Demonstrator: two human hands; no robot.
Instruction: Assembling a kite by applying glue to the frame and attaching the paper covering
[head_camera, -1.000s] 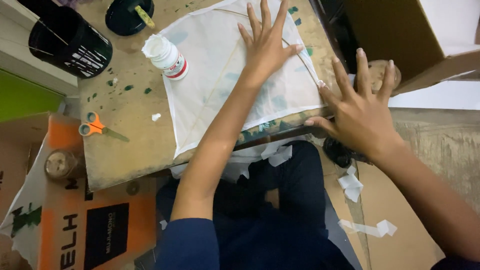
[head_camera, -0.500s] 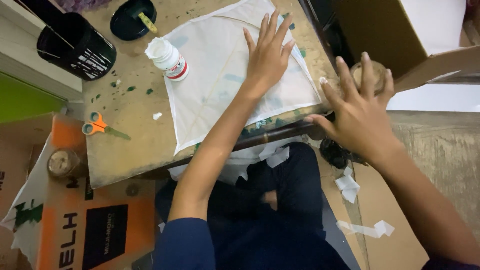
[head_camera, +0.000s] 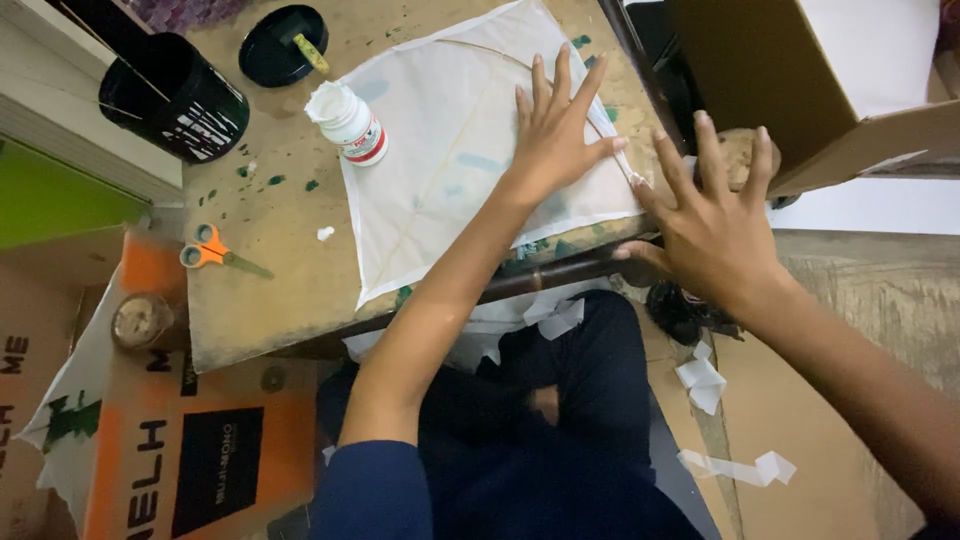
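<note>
Head cam: left hand (head_camera: 553, 135) spread flat on the white paper sheet (head_camera: 450, 170) near its right edge, right hand (head_camera: 712, 225) splayed over the worktop's (head_camera: 270, 270) right corner

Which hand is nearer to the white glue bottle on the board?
Left. The left hand lies flat on the white paper sheet, just right of the white glue bottle. The right hand is farther right, at the board's edge, off the sheet.
</note>
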